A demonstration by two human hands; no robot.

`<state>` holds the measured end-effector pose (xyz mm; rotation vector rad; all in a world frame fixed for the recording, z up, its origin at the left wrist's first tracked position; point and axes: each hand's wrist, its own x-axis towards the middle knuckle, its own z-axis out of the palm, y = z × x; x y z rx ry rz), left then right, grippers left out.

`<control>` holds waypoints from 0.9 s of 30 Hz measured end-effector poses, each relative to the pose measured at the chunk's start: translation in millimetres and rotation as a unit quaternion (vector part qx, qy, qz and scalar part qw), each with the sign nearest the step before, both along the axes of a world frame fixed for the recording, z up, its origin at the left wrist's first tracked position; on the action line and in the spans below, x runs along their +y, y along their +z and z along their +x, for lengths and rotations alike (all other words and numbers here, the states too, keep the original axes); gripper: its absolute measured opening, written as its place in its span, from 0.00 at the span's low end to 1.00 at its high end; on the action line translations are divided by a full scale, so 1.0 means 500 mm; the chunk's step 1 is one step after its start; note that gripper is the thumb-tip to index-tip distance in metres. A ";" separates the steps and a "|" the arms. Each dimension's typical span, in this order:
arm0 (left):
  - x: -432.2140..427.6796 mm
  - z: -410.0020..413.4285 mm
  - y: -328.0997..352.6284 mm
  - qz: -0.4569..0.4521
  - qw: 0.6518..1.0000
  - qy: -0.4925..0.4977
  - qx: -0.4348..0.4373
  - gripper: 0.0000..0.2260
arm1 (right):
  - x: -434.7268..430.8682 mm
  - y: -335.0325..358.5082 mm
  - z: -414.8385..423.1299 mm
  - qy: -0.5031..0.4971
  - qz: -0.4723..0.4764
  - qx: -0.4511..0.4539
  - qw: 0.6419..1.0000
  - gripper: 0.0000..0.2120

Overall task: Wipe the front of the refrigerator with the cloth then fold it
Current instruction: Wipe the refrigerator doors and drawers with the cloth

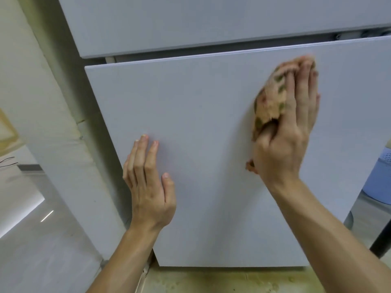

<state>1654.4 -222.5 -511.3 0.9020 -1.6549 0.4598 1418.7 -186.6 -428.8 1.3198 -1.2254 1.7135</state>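
The right hand [283, 132] presses a bunched tan cloth [268, 102] flat against the refrigerator's lower door [201, 123], grip grasping it loosely under spread fingers; the left hand [148, 187] rests released beside; the wad may slip free or skip patches.

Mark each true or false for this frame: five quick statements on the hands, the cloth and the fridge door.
1. The right hand presses the cloth against the lower door. True.
2. The left hand holds a second cloth. False: it lies flat and open on the door, holding nothing.
3. The cloth sits near the door's upper right. True.
4. The cloth is neatly folded. False: it is bunched under the fingers.
5. Both hands are on the upper door. False: both are on the lower one.
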 end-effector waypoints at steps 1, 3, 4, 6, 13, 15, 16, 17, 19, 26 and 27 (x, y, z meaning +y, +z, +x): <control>-0.001 0.003 0.000 0.004 1.000 -0.008 0.004 0.30 | -0.009 0.023 0.026 -0.002 -0.015 -0.010 1.000 0.27; -0.001 0.008 -0.003 0.006 1.000 -0.027 0.012 0.30 | -0.027 0.045 0.079 -0.007 -0.037 0.022 0.999 0.22; -0.002 0.008 -0.004 0.005 0.999 -0.039 0.019 0.30 | -0.034 0.046 0.104 -0.005 -0.038 0.053 0.998 0.20; -0.006 0.007 -0.005 0.004 0.997 -0.066 0.039 0.28 | -0.043 0.020 0.146 0.012 -0.026 0.120 0.992 0.19; -0.020 0.027 -0.012 -0.005 0.995 -0.077 0.055 0.26 | -0.013 -0.349 0.142 0.096 0.189 0.445 0.870 0.20; -0.022 0.038 -0.014 0.003 0.998 -0.053 0.033 0.27 | 0.004 -0.405 0.115 0.071 0.228 0.489 0.839 0.22; -0.023 0.043 -0.015 0.009 0.999 -0.039 0.018 0.27 | 0.009 -0.408 0.107 0.067 0.234 0.490 0.837 0.22; -0.023 0.049 -0.018 0.014 1.000 -0.028 0.001 0.27 | 0.010 -0.398 0.103 0.070 0.234 0.481 0.842 0.21; -0.022 0.063 -0.022 0.017 0.999 -0.014 -0.029 0.28 | 0.010 -0.354 0.100 0.081 0.213 0.441 0.868 0.21; -0.031 0.150 -0.008 0.044 0.999 0.003 -0.004 0.31 | -0.055 -0.052 0.226 0.052 0.001 0.104 0.993 0.18; -0.032 0.160 -0.004 0.043 0.999 0.000 -0.007 0.30 | -0.069 -0.014 0.257 0.045 -0.023 0.061 0.997 0.18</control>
